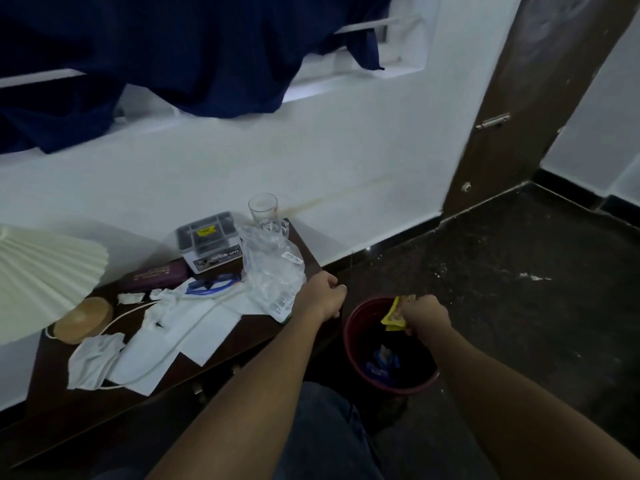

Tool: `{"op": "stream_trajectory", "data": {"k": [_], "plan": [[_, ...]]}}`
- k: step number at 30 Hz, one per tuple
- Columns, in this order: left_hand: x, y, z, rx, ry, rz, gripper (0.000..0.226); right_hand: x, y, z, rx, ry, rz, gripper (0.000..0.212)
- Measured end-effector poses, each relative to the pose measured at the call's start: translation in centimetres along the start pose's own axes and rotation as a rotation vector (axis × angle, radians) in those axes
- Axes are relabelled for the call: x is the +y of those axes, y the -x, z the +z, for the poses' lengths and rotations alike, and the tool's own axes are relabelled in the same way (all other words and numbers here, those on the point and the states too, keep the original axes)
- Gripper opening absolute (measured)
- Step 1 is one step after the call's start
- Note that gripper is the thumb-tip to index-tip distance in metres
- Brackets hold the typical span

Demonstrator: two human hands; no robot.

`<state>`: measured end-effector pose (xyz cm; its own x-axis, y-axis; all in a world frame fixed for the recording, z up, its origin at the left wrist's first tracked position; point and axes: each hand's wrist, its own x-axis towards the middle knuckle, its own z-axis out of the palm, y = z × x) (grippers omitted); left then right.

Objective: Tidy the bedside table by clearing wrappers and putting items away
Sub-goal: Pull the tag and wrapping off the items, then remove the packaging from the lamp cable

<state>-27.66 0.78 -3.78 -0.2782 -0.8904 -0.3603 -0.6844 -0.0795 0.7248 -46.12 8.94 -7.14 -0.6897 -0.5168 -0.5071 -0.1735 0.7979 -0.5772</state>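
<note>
The dark wooden bedside table [239, 337] carries a clear plastic wrapper [273, 268], white papers [194, 327], crumpled tissues [93, 362], blue glasses [211, 285], a maroon case [152, 275], a small box [207, 240] and a glass [265, 211]. My left hand [320, 296] is closed on the near edge of the clear plastic wrapper at the table's right corner. My right hand [424, 315] grips a yellow wrapper [393, 315] right over the red bin [356, 358] on the floor. Blue scraps lie inside the bin.
A pleated cream lamp shade [45, 271] on a round wooden base [83, 318] stands at the table's left, its cord running across the papers. A dark blue cloth [166, 64] hangs over the sill above. A brown door [519, 116] is at right; dark speckled floor [519, 289].
</note>
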Motion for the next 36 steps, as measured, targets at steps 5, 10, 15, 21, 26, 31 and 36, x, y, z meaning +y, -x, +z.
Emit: {"op": "stream_trajectory", "data": {"k": [5,10,15,21,26,31,36], "plan": [[-0.9,-0.8,0.9,0.012,-0.042,0.019,0.02,2.5,-1.8,1.2,-0.008,-0.022,0.151,0.032],[-1.1,-1.2,0.8,0.035,-0.001,0.04,0.024,2.4,-2.3,2.1,0.0,-0.088,0.19,0.036],[-1.7,-0.7,-0.9,0.083,-0.001,0.069,0.021,1.1,-1.4,2.6,0.002,-0.078,0.153,0.035],[-3.6,1.0,-4.9,0.254,0.013,-0.023,0.023,-4.2,2.1,4.4,0.086,0.041,-0.144,0.04],[-6.7,3.1,-10.7,0.419,0.009,-0.104,0.017,-12.8,9.4,8.5,0.129,0.104,-0.444,0.037],[-12.1,5.3,-17.0,0.565,0.032,-0.235,0.022,-18.0,16.0,14.7,0.015,0.203,-0.712,0.028],[-18.0,6.4,-20.6,0.619,0.07,-0.361,0.028,-19.2,20.2,21.3,-0.204,0.345,-0.807,0.026]]}}
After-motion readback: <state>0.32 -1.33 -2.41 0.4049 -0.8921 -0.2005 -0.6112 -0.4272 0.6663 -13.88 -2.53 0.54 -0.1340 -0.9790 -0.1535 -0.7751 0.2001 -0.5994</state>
